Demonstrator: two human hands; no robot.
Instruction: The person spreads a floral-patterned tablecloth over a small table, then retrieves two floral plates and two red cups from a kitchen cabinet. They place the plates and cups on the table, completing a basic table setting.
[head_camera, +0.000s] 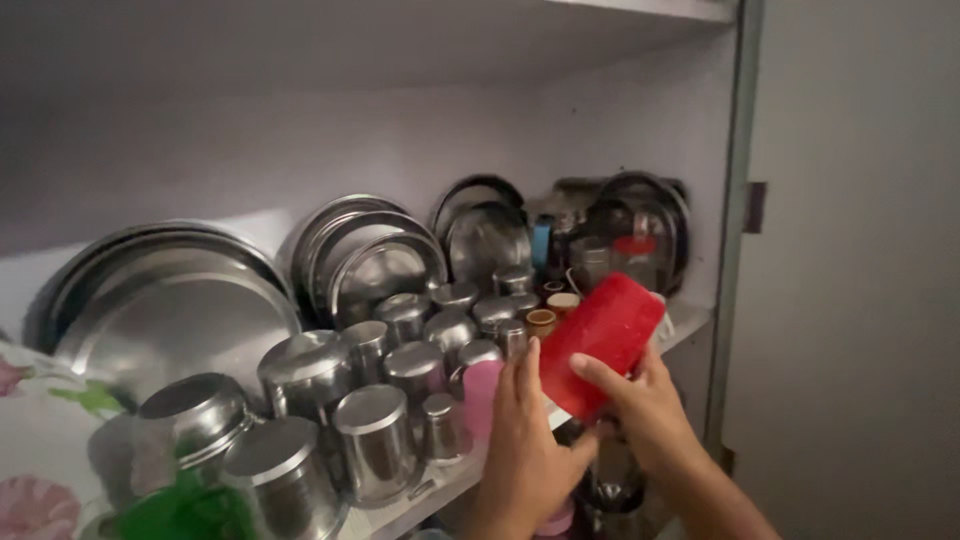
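A red flat plastic container (600, 340) is held up in front of a shelf. My left hand (525, 450) grips its lower left edge, fingers reaching up along it. My right hand (645, 405) holds its lower right side, thumb across the red face. Just behind the container stand several upturned steel cups (415, 370) and a pink cup (482, 392) on the white shelf (690, 318).
Large steel plates (170, 310) lean against the back wall, with smaller plates (375, 255) and dark-rimmed dishes (640, 215) further right. A steel pot (195, 410) and a green thing (185, 510) sit at the left. A cupboard door (860, 280) stands at the right.
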